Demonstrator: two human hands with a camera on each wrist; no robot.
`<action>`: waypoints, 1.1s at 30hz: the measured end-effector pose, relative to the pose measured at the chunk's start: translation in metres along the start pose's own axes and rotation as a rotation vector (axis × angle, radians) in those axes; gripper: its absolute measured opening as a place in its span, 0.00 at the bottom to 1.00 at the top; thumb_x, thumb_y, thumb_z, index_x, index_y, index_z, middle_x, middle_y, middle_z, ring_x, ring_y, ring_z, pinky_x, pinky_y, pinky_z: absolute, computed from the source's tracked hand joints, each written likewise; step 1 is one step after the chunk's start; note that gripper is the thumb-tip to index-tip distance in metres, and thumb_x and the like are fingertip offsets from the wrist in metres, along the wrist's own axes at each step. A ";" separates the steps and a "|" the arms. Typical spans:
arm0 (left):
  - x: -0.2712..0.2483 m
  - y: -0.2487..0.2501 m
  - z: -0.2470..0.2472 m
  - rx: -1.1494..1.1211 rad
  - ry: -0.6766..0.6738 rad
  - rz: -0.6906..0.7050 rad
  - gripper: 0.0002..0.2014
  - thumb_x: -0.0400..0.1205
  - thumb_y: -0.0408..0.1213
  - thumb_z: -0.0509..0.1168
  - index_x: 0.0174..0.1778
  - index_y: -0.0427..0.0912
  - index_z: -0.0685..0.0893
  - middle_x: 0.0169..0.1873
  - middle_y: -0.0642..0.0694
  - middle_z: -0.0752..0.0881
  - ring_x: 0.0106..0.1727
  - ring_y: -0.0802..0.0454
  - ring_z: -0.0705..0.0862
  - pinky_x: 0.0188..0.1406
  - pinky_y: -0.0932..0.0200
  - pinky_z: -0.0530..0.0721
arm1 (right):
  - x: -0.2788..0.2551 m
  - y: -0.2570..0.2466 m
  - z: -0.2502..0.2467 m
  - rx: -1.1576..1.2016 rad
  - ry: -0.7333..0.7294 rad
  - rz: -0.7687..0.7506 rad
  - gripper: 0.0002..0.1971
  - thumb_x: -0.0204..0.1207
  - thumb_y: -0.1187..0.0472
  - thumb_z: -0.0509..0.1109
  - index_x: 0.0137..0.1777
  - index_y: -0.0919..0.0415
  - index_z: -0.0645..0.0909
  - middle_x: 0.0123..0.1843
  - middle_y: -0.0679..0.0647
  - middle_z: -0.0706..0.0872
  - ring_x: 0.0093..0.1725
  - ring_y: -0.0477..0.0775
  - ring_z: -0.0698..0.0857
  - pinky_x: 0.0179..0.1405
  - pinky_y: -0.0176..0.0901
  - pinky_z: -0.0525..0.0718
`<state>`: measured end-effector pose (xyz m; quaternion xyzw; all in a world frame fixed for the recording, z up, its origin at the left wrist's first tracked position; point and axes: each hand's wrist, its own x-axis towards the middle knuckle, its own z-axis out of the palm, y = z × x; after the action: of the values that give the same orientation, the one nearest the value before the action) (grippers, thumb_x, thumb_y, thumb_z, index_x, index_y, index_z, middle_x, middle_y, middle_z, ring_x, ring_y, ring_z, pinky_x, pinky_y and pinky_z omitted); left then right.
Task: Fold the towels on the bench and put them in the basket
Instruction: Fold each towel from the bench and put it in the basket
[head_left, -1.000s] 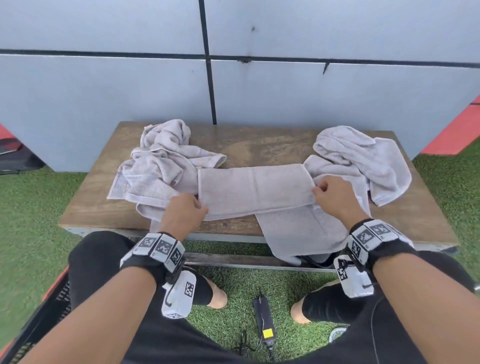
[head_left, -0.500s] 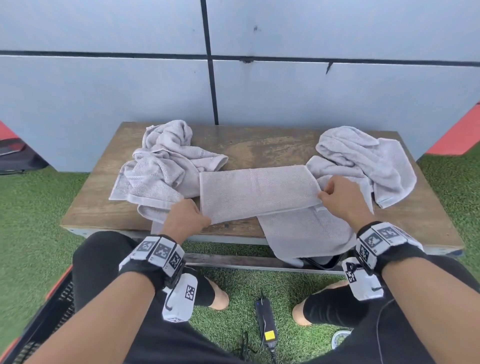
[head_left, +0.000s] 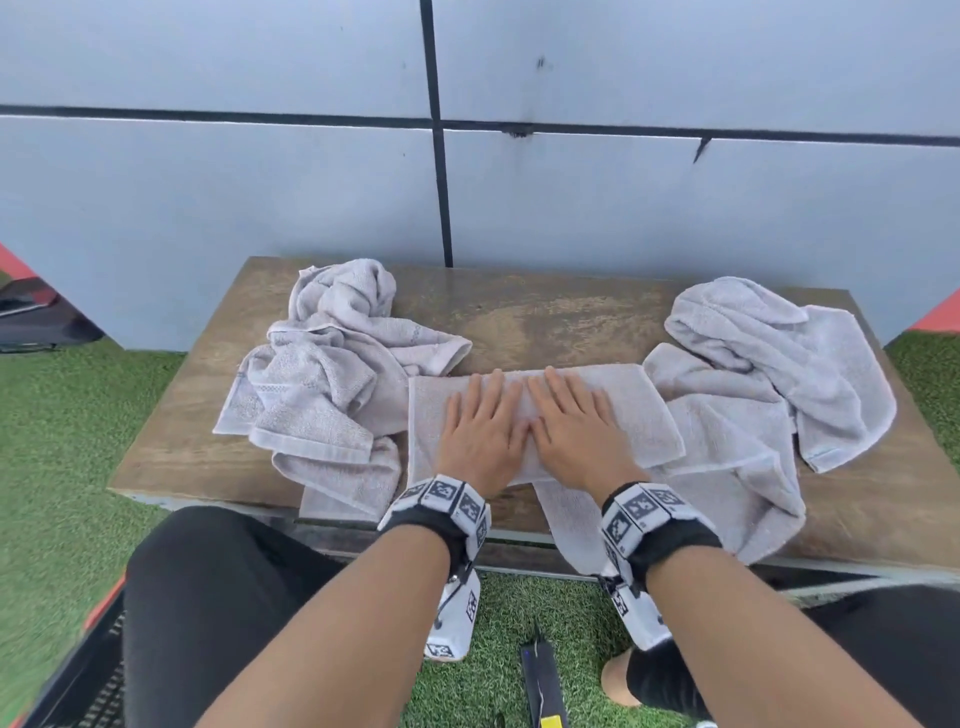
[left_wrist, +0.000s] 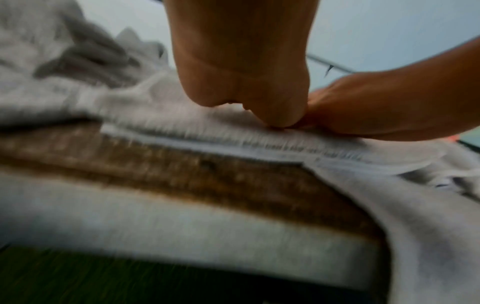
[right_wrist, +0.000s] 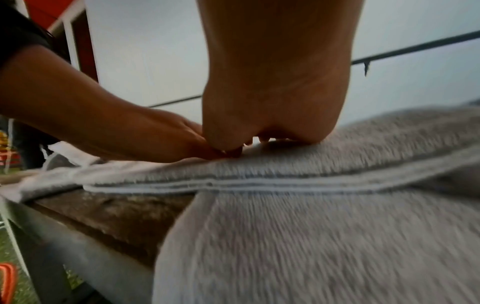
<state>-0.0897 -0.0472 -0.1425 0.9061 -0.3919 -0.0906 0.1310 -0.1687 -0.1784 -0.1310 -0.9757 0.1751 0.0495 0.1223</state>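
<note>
the pale grey terry towel folded into a flat band (head_left: 639, 415) is lying at the near middle of the worn brown wooden bench (head_left: 545, 317), its long axis running left to right along the bench edge. it is looking smooth on top, with a white stitched hem showing along its near edge in both wrist views. its right end is lapping over another towel.

the left hand (head_left: 480, 436) and the right hand (head_left: 576, 436) are resting flat on the band side by side, fingers straight and pointing away toward the far wall, the inner edges of the hands touching. neither is gripping anything; the palms are pressing the cloth down.

a crumpled grey towel with a woven border stripe (head_left: 327, 384) is sitting in a heap on the left of the bench, touching the band's left end. a second loose grey towel (head_left: 769, 374) is bunched on the right, part of it draping over the near edge. green artificial turf (head_left: 62, 441) is surrounding the bench, and a dark slatted basket with a red rim (head_left: 88, 670) is showing at the near left corner.
</note>
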 end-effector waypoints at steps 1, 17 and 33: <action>-0.002 -0.004 0.005 0.023 -0.003 0.005 0.30 0.91 0.55 0.41 0.89 0.51 0.47 0.88 0.49 0.46 0.88 0.46 0.41 0.87 0.42 0.43 | -0.001 0.005 0.006 -0.009 -0.014 0.012 0.29 0.88 0.44 0.41 0.88 0.46 0.44 0.90 0.47 0.42 0.88 0.53 0.41 0.86 0.57 0.42; -0.010 -0.027 0.009 0.072 0.089 0.010 0.33 0.87 0.64 0.41 0.88 0.59 0.46 0.88 0.51 0.45 0.88 0.53 0.42 0.87 0.49 0.40 | -0.004 0.018 0.016 0.033 0.136 0.079 0.33 0.84 0.35 0.45 0.88 0.42 0.48 0.90 0.46 0.45 0.88 0.50 0.41 0.86 0.51 0.37; -0.020 -0.037 -0.018 0.121 0.023 -0.114 0.36 0.83 0.67 0.45 0.86 0.55 0.53 0.86 0.49 0.54 0.87 0.49 0.50 0.84 0.33 0.44 | -0.007 0.054 -0.014 -0.123 0.304 0.492 0.34 0.82 0.43 0.50 0.75 0.71 0.69 0.75 0.68 0.73 0.77 0.69 0.65 0.79 0.65 0.61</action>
<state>-0.0732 -0.0054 -0.1350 0.9342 -0.3429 -0.0638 0.0752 -0.1939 -0.2289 -0.1284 -0.9058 0.4192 -0.0588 0.0194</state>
